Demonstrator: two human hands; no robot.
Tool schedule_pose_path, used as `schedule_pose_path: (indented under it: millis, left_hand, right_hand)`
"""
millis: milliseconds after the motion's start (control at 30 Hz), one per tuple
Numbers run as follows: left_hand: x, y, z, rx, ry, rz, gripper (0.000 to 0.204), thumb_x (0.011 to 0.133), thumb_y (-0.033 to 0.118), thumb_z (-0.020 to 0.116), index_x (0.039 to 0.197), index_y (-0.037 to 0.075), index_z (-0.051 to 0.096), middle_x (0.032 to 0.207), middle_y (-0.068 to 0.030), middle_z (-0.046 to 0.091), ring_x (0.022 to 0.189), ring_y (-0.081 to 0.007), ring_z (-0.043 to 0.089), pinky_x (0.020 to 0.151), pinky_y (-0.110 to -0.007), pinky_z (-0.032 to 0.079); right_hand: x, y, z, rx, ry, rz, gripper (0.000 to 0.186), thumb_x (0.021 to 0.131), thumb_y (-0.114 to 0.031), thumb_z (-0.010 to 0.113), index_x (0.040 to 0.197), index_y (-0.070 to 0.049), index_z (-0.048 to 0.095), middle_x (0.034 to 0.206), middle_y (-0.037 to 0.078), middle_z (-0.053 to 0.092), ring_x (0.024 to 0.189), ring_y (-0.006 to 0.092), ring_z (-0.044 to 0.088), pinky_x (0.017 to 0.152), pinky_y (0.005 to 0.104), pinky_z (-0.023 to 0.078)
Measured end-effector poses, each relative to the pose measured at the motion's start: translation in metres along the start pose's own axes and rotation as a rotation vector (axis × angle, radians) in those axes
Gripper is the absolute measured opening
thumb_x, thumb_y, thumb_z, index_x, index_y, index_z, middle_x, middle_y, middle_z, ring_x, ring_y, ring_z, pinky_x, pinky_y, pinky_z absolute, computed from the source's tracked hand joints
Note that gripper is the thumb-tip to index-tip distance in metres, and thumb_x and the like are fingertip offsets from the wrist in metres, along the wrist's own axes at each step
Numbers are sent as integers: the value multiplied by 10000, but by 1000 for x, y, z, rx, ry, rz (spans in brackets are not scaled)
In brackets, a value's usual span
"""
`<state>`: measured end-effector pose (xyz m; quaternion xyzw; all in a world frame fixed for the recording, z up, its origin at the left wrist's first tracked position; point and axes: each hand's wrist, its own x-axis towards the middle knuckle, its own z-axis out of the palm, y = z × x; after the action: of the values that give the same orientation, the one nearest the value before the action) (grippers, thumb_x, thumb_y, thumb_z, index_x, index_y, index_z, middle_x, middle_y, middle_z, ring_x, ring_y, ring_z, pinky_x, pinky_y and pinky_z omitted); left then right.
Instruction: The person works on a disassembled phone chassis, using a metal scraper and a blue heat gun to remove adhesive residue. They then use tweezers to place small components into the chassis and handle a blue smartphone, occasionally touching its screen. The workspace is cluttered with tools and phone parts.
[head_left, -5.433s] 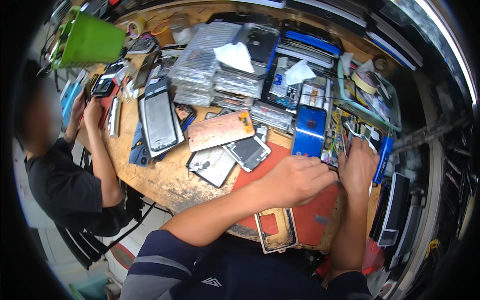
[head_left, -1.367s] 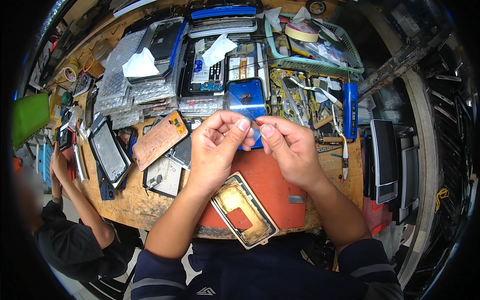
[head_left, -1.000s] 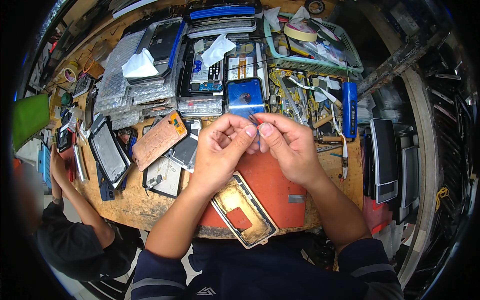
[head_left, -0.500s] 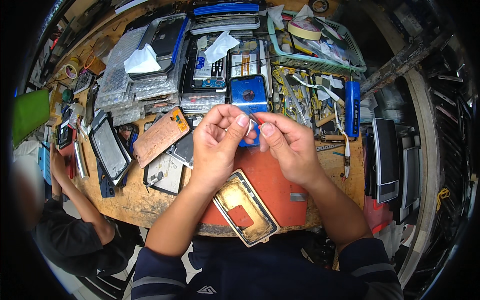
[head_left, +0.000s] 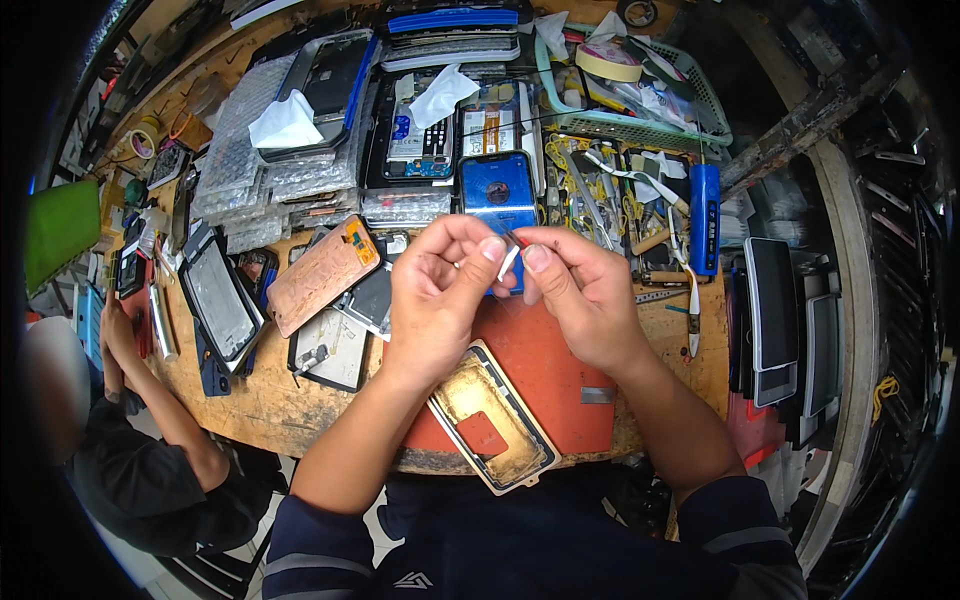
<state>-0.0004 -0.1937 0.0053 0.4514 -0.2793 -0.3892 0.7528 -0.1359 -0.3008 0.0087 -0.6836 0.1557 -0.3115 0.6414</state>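
My left hand (head_left: 445,290) and my right hand (head_left: 570,290) nearly meet above the orange mat (head_left: 525,370), fingers curled. My left thumb and finger pinch a small white piece (head_left: 508,263) with some clear film. My right hand pinches a thin dark item with a red part (head_left: 522,243), too small to name, against it. Just behind them lies a blue phone (head_left: 498,190), partly hidden by my fingers. Below my hands a gold frame (head_left: 465,385) with a rectangular opening rests on the mat, near the bench's front edge.
Phone panels (head_left: 325,275) lie at left. Bubble-wrapped stacks (head_left: 225,190) and opened phones (head_left: 415,140) fill the back. A green basket (head_left: 635,125), tools (head_left: 600,200) and a blue device (head_left: 705,220) are at right. A co-worker's arm (head_left: 175,400) is at far left.
My hands rose from the right-side tools and came together with small items between the fingers. The view turned. Lately a white piece has appeared at my fingertips; the hands shift only slightly.
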Motion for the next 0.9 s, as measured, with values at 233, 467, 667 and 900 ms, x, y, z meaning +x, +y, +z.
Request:
schedule_pose_path:
  millis: [233, 467, 667, 900]
  left_hand:
    - [-1, 1, -1, -7, -53, -66, 140, 1065, 133, 720, 1102, 15, 655, 920, -27, 703, 818, -79, 664, 750, -240, 550]
    - [-1, 0, 0, 52, -64, -75, 118, 1065, 122, 708, 1096, 25, 648, 895, -39, 696, 791, -104, 662, 721, -251, 537]
    - [-3, -1, 1, 43, -118, -105, 118, 1072, 117, 705, 1105, 18, 650, 915, -32, 708, 814, -82, 649, 743, -243, 533]
    - [3, -6, -2, 1, 31, -43, 146, 1056, 123, 724, 1132, 25, 649, 927, -32, 703, 830, -103, 664, 758, -264, 549]
  right_hand:
    - [-1, 1, 0, -67, 28, -40, 295, 1119, -174, 638, 1279, 63, 710, 911, 56, 758, 779, 80, 668, 699, 255, 557]
    - [0, 1, 1, -45, 34, 1, 304, 1120, -180, 638, 1284, 67, 707, 900, 60, 756, 783, 78, 668, 698, 254, 554]
    - [-2, 4, 0, -72, 33, -22, 319, 1124, -181, 632, 1311, 70, 694, 923, 64, 764, 811, 75, 676, 718, 257, 562]
    - [-2, -1, -5, 84, 99, 211, 292, 1125, -221, 624, 1282, 17, 686, 873, -46, 662, 704, 16, 505, 618, 211, 382]
